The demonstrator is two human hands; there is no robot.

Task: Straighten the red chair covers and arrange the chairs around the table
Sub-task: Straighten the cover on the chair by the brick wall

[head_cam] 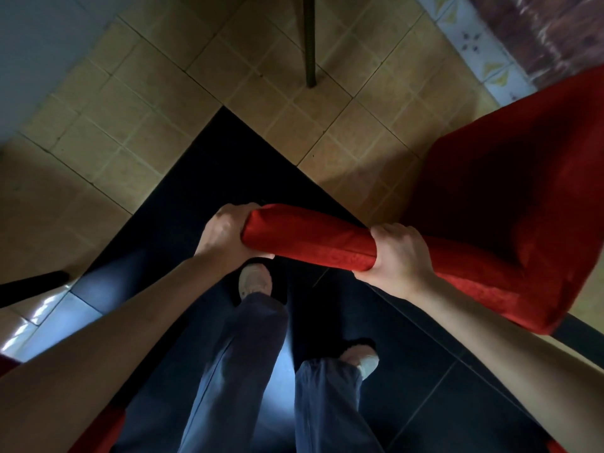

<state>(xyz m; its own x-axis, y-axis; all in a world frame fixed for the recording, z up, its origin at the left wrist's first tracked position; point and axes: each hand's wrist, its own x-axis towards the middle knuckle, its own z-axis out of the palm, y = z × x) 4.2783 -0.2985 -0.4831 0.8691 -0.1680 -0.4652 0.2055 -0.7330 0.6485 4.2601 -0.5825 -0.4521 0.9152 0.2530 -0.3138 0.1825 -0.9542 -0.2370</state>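
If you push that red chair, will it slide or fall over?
Probably slides: the floor tiles look smooth. Both hands, left hand and right hand, grip the red chair at its backrest top, so a hard high push might tip it.

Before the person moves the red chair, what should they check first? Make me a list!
1. Left hand grips the chair's top edge: ok.
2. Right hand grips the other end of it: ok.
3. Red chair cover smooth along the top edge: ok; the seat is too dark to tell.
4. Feet clear of the chair legs: cannot tell, the legs are hidden.
5. Dark post ahead stands apart from the chair: ok.
6. Table's place: cannot tell, no tabletop in view.
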